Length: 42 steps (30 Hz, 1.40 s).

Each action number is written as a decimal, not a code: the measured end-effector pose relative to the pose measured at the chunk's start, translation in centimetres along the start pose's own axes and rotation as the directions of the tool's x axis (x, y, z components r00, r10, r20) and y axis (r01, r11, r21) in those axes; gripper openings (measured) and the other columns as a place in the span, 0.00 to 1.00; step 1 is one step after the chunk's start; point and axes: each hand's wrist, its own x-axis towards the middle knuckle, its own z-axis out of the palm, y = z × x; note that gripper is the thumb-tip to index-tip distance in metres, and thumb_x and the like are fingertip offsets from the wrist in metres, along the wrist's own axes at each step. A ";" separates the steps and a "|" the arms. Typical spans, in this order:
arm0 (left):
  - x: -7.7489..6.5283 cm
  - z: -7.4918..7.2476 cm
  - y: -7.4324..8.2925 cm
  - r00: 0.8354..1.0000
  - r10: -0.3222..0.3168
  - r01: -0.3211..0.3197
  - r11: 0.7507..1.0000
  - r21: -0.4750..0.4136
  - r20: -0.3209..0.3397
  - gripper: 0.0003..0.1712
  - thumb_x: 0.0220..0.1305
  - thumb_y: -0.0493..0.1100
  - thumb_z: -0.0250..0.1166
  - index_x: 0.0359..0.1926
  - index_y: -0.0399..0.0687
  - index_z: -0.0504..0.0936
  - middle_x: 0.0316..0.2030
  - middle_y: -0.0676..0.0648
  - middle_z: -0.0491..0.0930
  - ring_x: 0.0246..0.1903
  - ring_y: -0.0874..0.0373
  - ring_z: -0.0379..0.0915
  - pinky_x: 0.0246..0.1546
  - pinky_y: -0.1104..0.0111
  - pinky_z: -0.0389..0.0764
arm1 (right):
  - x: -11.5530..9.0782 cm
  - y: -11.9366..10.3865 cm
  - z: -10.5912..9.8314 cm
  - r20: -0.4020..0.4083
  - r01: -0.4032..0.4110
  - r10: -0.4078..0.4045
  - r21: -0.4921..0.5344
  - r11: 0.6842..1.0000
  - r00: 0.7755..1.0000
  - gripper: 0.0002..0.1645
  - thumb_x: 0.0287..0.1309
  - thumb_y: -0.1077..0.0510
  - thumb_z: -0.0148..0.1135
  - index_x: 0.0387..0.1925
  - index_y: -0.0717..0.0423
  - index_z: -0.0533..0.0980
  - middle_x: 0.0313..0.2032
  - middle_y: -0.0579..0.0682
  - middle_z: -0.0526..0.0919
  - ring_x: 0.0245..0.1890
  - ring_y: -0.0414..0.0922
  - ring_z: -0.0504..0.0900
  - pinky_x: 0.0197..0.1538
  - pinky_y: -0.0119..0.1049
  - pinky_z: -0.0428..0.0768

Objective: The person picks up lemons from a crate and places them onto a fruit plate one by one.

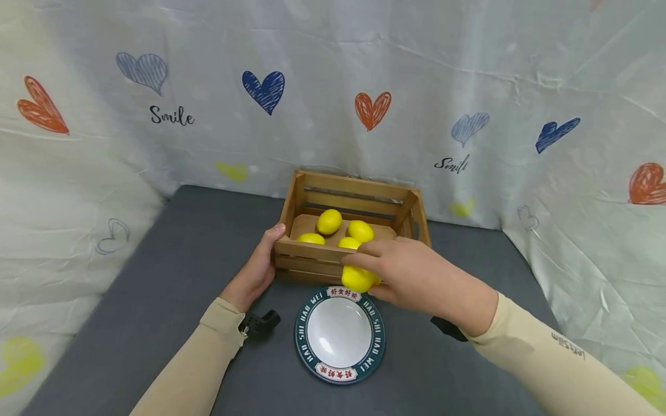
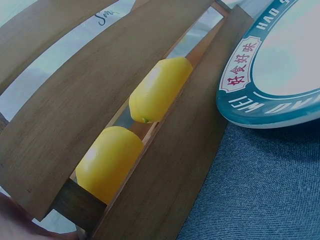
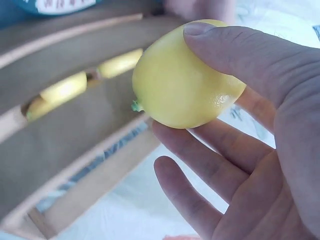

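Observation:
My right hand (image 1: 416,274) grips a yellow lemon (image 1: 359,279) in front of the crate's front wall, above the plate's far edge. In the right wrist view the thumb lies along one side of this lemon (image 3: 180,80), fingers at the other, its green stem tip showing. My left hand (image 1: 255,270) holds the left end of a slatted wooden crate (image 1: 307,250), thumb at the front corner. Inside the crate lie several more lemons (image 1: 329,222). Through the gap between slats, the left wrist view shows two of those lemons (image 2: 160,90).
A round plate (image 1: 303,329) with a teal lettered rim and white centre sits just in front of the crate on the dark grey tabletop (image 1: 208,248). Behind and beside the table hangs a white cloth (image 1: 322,138) printed with hearts.

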 end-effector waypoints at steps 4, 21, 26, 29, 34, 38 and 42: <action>0.0 -0.1 0.2 1.000 -0.004 0.004 1.000 -0.001 0.001 0.53 0.72 0.73 0.46 0.89 0.63 0.40 0.87 0.47 0.38 0.84 0.45 0.36 0.83 0.39 0.35 | 0.0 -0.4 1.4 0.010 0.015 -0.016 0.022 1.000 1.000 0.37 0.56 0.49 0.84 0.67 0.41 0.80 0.59 0.44 0.87 0.54 0.44 0.87 0.54 0.45 0.88; 0.0 0.3 0.1 1.000 -0.005 0.005 1.000 0.018 0.027 0.54 0.73 0.72 0.46 0.89 0.61 0.35 0.88 0.49 0.32 0.86 0.47 0.31 0.84 0.39 0.33 | 0.7 -2.0 8.9 0.097 0.005 -0.011 0.063 0.998 0.995 0.34 0.58 0.51 0.83 0.66 0.41 0.82 0.53 0.44 0.88 0.50 0.43 0.87 0.56 0.43 0.87; -0.2 0.2 0.0 1.000 -0.012 0.012 1.000 0.025 0.022 0.55 0.72 0.73 0.46 0.89 0.62 0.34 0.88 0.49 0.31 0.86 0.47 0.30 0.84 0.39 0.32 | 1.1 -2.3 10.4 0.125 -0.001 -0.010 0.089 0.996 0.992 0.34 0.58 0.52 0.83 0.65 0.41 0.82 0.55 0.45 0.88 0.53 0.44 0.87 0.59 0.44 0.87; -0.2 0.2 -0.1 1.000 -0.020 0.019 1.000 0.024 0.019 0.55 0.72 0.74 0.46 0.89 0.64 0.35 0.88 0.49 0.32 0.86 0.47 0.31 0.84 0.38 0.32 | 1.3 -2.4 10.7 0.136 -0.010 -0.006 0.113 0.994 0.991 0.34 0.58 0.52 0.82 0.66 0.41 0.82 0.56 0.45 0.88 0.55 0.45 0.87 0.60 0.45 0.86; -0.4 0.1 -0.2 1.000 -0.020 0.019 0.999 0.031 0.015 0.54 0.72 0.74 0.45 0.89 0.64 0.35 0.88 0.48 0.33 0.86 0.45 0.32 0.83 0.37 0.33 | 1.5 -2.4 11.1 0.144 -0.015 -0.005 0.132 0.991 0.990 0.33 0.59 0.52 0.82 0.66 0.41 0.82 0.57 0.45 0.88 0.57 0.45 0.87 0.62 0.46 0.86; -0.4 -0.1 -0.1 1.000 -0.019 0.018 0.999 0.041 0.014 0.54 0.73 0.74 0.45 0.89 0.64 0.35 0.88 0.48 0.32 0.86 0.45 0.32 0.83 0.37 0.33 | 1.8 -2.3 11.4 0.137 -0.006 -0.010 0.116 0.993 0.991 0.33 0.59 0.52 0.82 0.66 0.41 0.82 0.57 0.45 0.88 0.57 0.45 0.87 0.62 0.45 0.86; -0.3 -0.2 0.0 1.000 -0.015 0.014 0.999 0.041 0.020 0.54 0.72 0.75 0.45 0.89 0.65 0.36 0.88 0.48 0.33 0.85 0.45 0.33 0.83 0.36 0.34 | 2.1 -2.3 11.4 0.126 0.004 -0.018 0.106 0.994 0.992 0.32 0.60 0.52 0.81 0.65 0.41 0.82 0.56 0.45 0.88 0.55 0.45 0.87 0.61 0.44 0.86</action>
